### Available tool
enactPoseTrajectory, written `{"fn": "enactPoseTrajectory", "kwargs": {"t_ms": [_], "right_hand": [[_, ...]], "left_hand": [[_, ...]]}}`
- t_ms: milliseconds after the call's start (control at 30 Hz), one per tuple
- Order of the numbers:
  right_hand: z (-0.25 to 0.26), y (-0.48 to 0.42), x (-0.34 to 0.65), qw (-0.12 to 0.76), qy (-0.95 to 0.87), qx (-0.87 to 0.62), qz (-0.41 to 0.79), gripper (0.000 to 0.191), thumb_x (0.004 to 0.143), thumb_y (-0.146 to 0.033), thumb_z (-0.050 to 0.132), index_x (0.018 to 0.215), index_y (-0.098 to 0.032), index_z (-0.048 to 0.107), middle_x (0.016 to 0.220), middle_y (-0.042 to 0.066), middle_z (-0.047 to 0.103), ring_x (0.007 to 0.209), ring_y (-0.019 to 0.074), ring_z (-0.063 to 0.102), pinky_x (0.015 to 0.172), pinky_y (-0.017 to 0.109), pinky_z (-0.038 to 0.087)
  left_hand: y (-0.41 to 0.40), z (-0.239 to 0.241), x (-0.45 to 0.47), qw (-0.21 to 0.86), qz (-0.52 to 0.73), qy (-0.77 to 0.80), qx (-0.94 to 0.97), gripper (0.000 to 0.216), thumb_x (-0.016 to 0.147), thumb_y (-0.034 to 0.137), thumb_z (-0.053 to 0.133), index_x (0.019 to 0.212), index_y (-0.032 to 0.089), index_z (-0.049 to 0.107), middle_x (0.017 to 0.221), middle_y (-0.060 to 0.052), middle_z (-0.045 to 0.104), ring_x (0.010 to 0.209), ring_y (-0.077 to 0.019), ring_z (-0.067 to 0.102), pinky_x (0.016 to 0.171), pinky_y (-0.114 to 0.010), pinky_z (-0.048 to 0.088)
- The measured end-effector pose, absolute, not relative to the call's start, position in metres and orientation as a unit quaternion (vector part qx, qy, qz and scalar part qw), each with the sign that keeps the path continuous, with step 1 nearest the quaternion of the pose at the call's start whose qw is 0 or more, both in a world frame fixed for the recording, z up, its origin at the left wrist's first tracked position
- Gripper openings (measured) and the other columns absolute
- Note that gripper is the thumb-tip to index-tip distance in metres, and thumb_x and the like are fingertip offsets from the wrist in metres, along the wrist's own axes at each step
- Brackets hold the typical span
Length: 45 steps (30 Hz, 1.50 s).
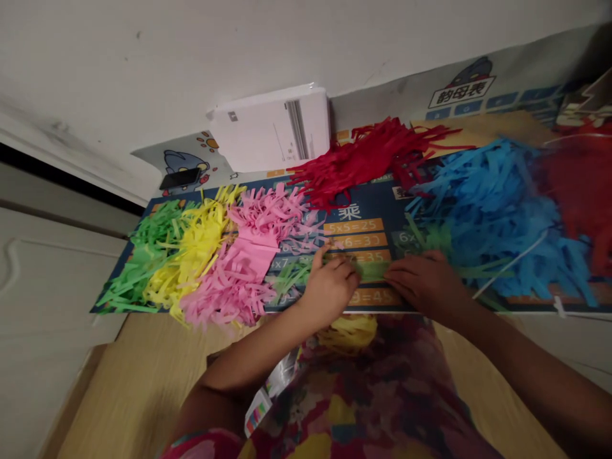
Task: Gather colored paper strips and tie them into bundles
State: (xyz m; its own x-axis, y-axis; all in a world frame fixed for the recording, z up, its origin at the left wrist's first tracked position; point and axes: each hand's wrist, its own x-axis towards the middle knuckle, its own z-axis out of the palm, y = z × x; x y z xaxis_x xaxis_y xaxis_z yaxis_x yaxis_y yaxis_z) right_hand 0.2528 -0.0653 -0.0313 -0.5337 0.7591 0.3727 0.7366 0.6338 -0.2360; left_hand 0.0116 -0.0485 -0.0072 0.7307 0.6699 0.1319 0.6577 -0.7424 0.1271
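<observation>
A green fringed paper strip [373, 270] stretches between my two hands, low over the printed mat. My left hand [331, 285] closes on its left part, and loose green fringe sticks out beyond the wrist side. On the other side, my right hand [427, 284] has its fingers bent over the right part, with more green fringe spreading behind it. Pink fringed paper [253, 252] lies just left of my left hand. Blue fringed paper [497, 204] is piled beside my right hand. The fingertips' undersides are hidden.
Yellow fringe [194, 239], green fringe [148, 255] and red fringe [373, 159] lie on the printed mat [356, 223]. A white box [272, 131] leans against the wall. A dark flat object [180, 179] sits at the back left. Yellow fringe [351, 333] hangs below the front edge.
</observation>
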Motion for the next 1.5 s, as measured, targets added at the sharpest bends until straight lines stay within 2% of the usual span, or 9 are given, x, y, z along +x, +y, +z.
{"fn": "enactPoseTrajectory", "kwargs": {"t_ms": [200,400,567,833,1033,1167,1267,1367,1500], "right_hand": [[-0.038,-0.05,0.265,0.215,-0.845,-0.471,0.136,0.03,0.101,-0.034,0.049,0.086,-0.023,0.074,0.09,0.003,0.073,0.082,0.0184,0.065,0.074,0.036,0.032],[-0.032,-0.041,0.255,0.172,-0.817,-0.538,0.117,0.034,0.097,-0.036,0.049,0.071,-0.02,0.065,0.074,0.004,0.067,0.073,0.0192,0.061,0.07,0.034,0.033],[-0.034,-0.04,0.252,0.16,-0.809,-0.556,0.107,0.033,0.095,-0.037,0.052,0.068,-0.021,0.061,0.07,0.002,0.064,0.072,0.0191,0.06,0.07,0.034,0.032],[-0.032,-0.039,0.252,0.154,-0.809,-0.554,0.123,0.033,0.094,-0.037,0.053,0.066,-0.021,0.061,0.07,0.003,0.064,0.071,0.02,0.06,0.069,0.034,0.031],[-0.036,-0.037,0.255,0.16,-0.808,-0.557,0.106,0.035,0.094,-0.038,0.052,0.064,-0.021,0.059,0.068,0.002,0.063,0.066,0.019,0.058,0.066,0.034,0.029],[-0.03,-0.042,0.265,0.162,-0.793,-0.587,0.03,0.028,0.095,-0.039,0.055,0.075,-0.021,0.063,0.073,0.005,0.067,0.071,0.0231,0.06,0.069,0.037,0.03],[-0.018,-0.054,0.265,0.18,-0.83,-0.525,-0.043,0.018,0.097,-0.03,0.054,0.092,-0.022,0.069,0.094,0.007,0.073,0.09,0.0263,0.063,0.082,0.042,0.032],[-0.011,-0.062,0.258,0.161,-0.891,-0.421,-0.046,0.021,0.098,-0.02,0.05,0.097,-0.025,0.071,0.097,0.005,0.075,0.09,0.0224,0.062,0.088,0.042,0.03],[-0.014,-0.053,0.253,0.127,-0.915,-0.377,-0.074,0.02,0.096,-0.017,0.054,0.085,-0.02,0.07,0.082,0.004,0.073,0.082,0.0212,0.06,0.084,0.041,0.029]], "left_hand": [[-0.038,-0.004,-0.013,0.151,0.128,0.448,0.872,0.02,0.098,0.031,0.057,0.089,0.023,0.073,0.092,-0.003,0.076,0.096,-0.0206,0.064,0.101,-0.047,0.036],[-0.031,-0.006,0.004,0.107,0.077,0.492,0.861,0.027,0.097,0.03,0.053,0.08,0.02,0.071,0.085,-0.005,0.074,0.087,-0.0226,0.063,0.082,-0.043,0.038],[-0.026,-0.012,0.008,0.081,0.08,0.499,0.859,0.023,0.093,0.032,0.056,0.081,0.02,0.071,0.077,-0.005,0.073,0.082,-0.0241,0.063,0.076,-0.042,0.036],[-0.024,-0.012,0.006,0.09,0.071,0.492,0.863,0.024,0.096,0.034,0.053,0.093,0.021,0.073,0.082,-0.005,0.075,0.084,-0.0242,0.064,0.077,-0.042,0.037],[-0.024,-0.014,0.008,0.064,0.071,0.499,0.861,0.021,0.094,0.034,0.056,0.087,0.021,0.071,0.08,-0.006,0.073,0.082,-0.0242,0.062,0.075,-0.041,0.037],[-0.024,-0.012,0.003,0.021,0.087,0.491,0.867,0.02,0.095,0.035,0.059,0.104,0.02,0.067,0.104,-0.009,0.072,0.098,-0.0273,0.062,0.081,-0.043,0.038],[-0.025,-0.009,-0.001,-0.039,0.088,0.351,0.931,0.021,0.101,0.026,0.051,0.114,0.023,0.066,0.118,-0.007,0.07,0.111,-0.0248,0.058,0.094,-0.043,0.036],[-0.026,-0.005,0.001,-0.06,0.068,0.246,0.965,0.024,0.102,0.02,0.045,0.11,0.018,0.068,0.115,-0.007,0.072,0.107,-0.0225,0.059,0.102,-0.043,0.033],[-0.024,0.004,0.01,-0.043,0.037,0.263,0.963,0.025,0.097,0.03,0.049,0.099,0.015,0.069,0.1,-0.01,0.072,0.1,-0.0264,0.06,0.103,-0.05,0.032]]}}
